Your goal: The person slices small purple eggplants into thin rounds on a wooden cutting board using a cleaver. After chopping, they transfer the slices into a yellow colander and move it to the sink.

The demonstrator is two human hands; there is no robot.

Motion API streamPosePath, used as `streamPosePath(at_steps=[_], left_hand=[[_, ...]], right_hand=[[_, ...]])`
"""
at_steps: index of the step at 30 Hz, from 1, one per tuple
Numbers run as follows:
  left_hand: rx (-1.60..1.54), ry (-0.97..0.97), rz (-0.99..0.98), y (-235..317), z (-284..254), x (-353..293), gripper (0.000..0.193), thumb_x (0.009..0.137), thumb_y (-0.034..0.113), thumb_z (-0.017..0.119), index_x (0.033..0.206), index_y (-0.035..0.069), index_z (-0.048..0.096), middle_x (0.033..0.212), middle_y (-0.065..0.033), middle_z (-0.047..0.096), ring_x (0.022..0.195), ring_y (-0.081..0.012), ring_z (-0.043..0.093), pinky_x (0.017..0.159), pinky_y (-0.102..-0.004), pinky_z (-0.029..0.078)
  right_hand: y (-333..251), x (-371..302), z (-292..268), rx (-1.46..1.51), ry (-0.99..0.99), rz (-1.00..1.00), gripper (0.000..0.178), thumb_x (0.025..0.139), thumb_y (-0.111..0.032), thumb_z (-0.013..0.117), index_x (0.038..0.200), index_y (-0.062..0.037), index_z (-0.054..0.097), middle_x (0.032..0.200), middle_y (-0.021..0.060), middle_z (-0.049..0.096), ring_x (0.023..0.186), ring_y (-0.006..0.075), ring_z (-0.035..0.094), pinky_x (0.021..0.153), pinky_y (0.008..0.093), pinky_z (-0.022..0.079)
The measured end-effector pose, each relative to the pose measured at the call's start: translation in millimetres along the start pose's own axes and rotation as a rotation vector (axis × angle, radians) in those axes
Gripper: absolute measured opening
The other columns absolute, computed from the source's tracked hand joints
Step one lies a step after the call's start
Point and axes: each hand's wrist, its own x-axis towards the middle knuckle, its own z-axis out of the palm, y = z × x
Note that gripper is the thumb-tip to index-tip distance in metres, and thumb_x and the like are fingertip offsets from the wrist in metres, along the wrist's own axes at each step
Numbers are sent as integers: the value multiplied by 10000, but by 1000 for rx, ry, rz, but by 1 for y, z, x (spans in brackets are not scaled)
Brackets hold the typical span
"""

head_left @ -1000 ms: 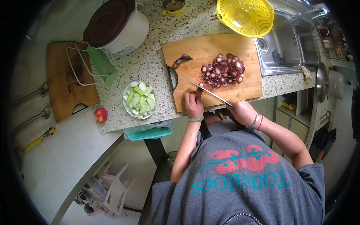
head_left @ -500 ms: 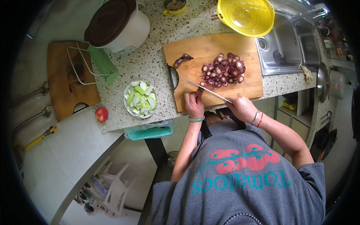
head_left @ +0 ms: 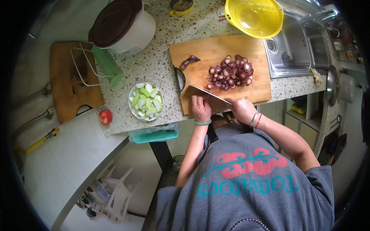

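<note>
A wooden cutting board [head_left: 216, 44] lies in front of me on the speckled counter. My right hand [head_left: 243, 111] is closed round the handle of a kitchen knife [head_left: 210, 93], whose blade slants up and left across the board's near part. Just left of the blade, the curled fingers of my left hand [head_left: 201, 109] press on a piece of purple carrot, mostly hidden by fingers and blade. Beyond the knife sits a heap of purple carrot slices [head_left: 231, 73] with pale centres. Two dark carrot pieces [head_left: 189, 61] lie near the board's left edge.
Left of the board stand a bowl of chopped pale-green vegetable [head_left: 145, 102], a red fruit [head_left: 105, 117] and a lidded white pot [head_left: 140, 32]. A yellow colander [head_left: 254, 17] is beside the steel sink [head_left: 291, 46]. Another cutting board [head_left: 63, 77] lies far left.
The knife and my right hand have shifted slightly left and nearer to me, the blade now closer to my left fingers. The dark piece at those fingertips is less visible. The view has shifted slightly.
</note>
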Motion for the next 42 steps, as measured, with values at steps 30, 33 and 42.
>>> streamPosePath(at_steps=[30, 33, 42], left_hand=[[2, -82, -22, 11, -5, 7, 193, 790, -14, 652, 976, 20, 613, 995, -175, 586, 949, -394, 583, 808, -443, 482], [18, -87, -25, 6, -6, 6, 222, 803, -9, 639, 1024, 16, 643, 1075, -195, 616, 996, -397, 599, 839, -437, 486], [-44, -85, -208, 6, -9, 16, 150, 807, -28, 639, 950, 1, 606, 839, -116, 587, 764, -286, 594, 715, -357, 486]], right_hand=[[16, -6, -28, -140, 134, -84, 327, 845, -133, 579, 1171, -104, 586, 779, 179, 657, 717, 380, 647, 623, 486, 511], [12, -22, -41, -170, 220, -78, 383, 834, -138, 612, 1213, -132, 559, 814, 157, 656, 673, 368, 640, 586, 468, 512], [33, -37, -48, -301, 489, -76, 509, 762, -130, 696, 1252, -189, 575, 765, 77, 613, 614, 284, 629, 562, 382, 517]])
